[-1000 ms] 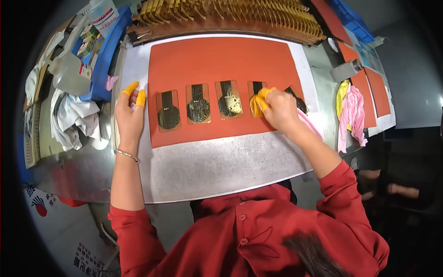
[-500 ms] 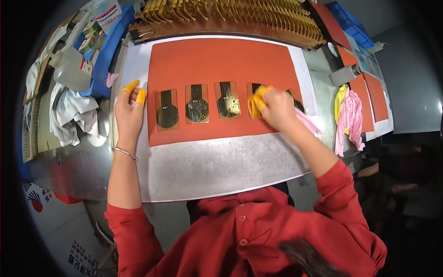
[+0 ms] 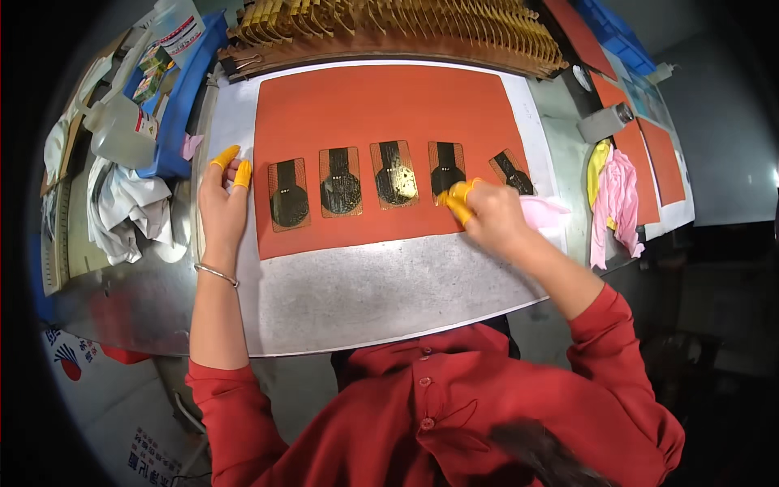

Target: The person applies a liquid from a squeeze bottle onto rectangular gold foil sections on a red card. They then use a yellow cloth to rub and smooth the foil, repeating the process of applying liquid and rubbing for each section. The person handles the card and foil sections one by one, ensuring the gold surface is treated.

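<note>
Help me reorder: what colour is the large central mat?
The mat is orange-red, clearest in the head view.

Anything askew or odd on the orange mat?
The rightmost dark-patterned plate sits askew on the orange mat: its top leans left, while the other four plates lie nearly straight. The bright patch on the middle plate may be glare.
</note>
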A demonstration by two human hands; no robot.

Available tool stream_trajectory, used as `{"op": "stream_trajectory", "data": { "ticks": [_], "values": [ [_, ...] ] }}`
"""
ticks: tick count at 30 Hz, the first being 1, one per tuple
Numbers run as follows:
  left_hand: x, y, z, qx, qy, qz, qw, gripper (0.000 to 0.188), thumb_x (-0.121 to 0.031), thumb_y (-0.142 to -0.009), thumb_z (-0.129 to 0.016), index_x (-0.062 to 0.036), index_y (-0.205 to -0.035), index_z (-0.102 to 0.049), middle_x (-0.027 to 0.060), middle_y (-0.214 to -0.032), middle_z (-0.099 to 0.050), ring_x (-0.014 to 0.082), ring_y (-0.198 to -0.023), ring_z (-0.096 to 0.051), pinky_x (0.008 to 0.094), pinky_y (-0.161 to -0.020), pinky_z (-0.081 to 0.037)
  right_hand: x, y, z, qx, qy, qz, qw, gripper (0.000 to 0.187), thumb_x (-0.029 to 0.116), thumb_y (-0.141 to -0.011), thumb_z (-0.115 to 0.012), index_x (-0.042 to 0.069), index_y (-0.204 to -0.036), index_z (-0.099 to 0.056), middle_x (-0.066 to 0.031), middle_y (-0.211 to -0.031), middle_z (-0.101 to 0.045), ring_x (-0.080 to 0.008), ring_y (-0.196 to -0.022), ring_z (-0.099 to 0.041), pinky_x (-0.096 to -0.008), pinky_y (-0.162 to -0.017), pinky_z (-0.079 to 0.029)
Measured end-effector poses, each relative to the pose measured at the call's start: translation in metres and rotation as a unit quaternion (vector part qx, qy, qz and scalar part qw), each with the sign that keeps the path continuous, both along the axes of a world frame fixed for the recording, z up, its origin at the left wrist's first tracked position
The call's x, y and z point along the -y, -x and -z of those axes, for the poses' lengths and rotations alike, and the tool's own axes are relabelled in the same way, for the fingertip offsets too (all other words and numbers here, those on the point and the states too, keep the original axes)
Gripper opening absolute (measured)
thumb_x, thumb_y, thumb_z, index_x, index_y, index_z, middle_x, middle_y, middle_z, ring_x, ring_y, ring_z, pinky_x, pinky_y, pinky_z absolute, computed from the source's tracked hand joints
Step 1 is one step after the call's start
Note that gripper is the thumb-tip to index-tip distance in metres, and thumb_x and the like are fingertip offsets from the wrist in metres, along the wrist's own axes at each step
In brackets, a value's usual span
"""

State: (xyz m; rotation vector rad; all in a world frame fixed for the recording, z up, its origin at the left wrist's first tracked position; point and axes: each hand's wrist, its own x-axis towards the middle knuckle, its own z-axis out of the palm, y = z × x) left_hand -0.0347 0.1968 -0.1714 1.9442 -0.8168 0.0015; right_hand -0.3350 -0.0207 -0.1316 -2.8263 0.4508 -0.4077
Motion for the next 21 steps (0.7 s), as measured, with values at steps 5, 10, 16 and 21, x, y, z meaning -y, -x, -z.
{"op": "stream_trajectory", "data": {
  "ticks": [5,10,16,21],
  "values": [
    [0.007,0.008,-0.009,-0.013,-0.026,-0.012,1.0,0.028,-0.005,-0.082,-0.056,0.0007,-0.11,-0.059,0.0046,-0.084,-0.057,0.0126,-0.073,-0.053,0.0254,-0.07,-0.044,0.033,-0.016,0.008,0.002,0.035,0.023,0.999,0.008,0.013,-0.078,-0.061,0.006,-0.079,-0.062,-0.013,-0.066,-0.058,-0.0321,-0.058,-0.058,-0.0409,-0.053,-0.047],
    [-0.001,0.002,0.001,0.003,0.001,0.002,1.0,0.03,-0.004,-0.082,-0.057,0.0005,-0.111,-0.058,0.0046,-0.084,-0.056,0.0126,-0.074,-0.051,0.0246,-0.071,-0.043,0.024,-0.009,0.004,-0.001,0.022,-0.035,0.999,0.009,0.015,-0.079,-0.06,0.007,-0.081,-0.063,-0.0136,-0.069,-0.06,-0.0321,-0.061,-0.059,-0.0413,-0.054,-0.047],
    [0.002,0.003,0.0,0.014,-0.019,-0.006,1.0,0.031,-0.004,-0.08,-0.058,0.0007,-0.111,-0.057,0.0052,-0.086,-0.056,0.0146,-0.073,-0.051,0.0275,-0.071,-0.043,0.048,-0.033,0.0,-0.036,0.024,-0.005,0.999,0.012,0.016,-0.076,-0.062,0.006,-0.084,-0.064,-0.0139,-0.073,-0.061,-0.0325,-0.064,-0.06,-0.0421,-0.057,-0.048],
    [0.005,0.005,-0.008,0.009,-0.038,-0.016,0.999,0.031,-0.003,-0.081,-0.058,0.001,-0.111,-0.057,0.005,-0.086,-0.055,0.0133,-0.072,-0.05,0.0258,-0.07,-0.043,0.046,-0.027,-0.002,-0.041,0.015,-0.025,0.999,0.008,0.011,-0.075,-0.058,0.006,-0.08,-0.061,-0.0143,-0.073,-0.061,-0.0333,-0.067,-0.059,-0.0434,-0.059,-0.047]
  ]
}}
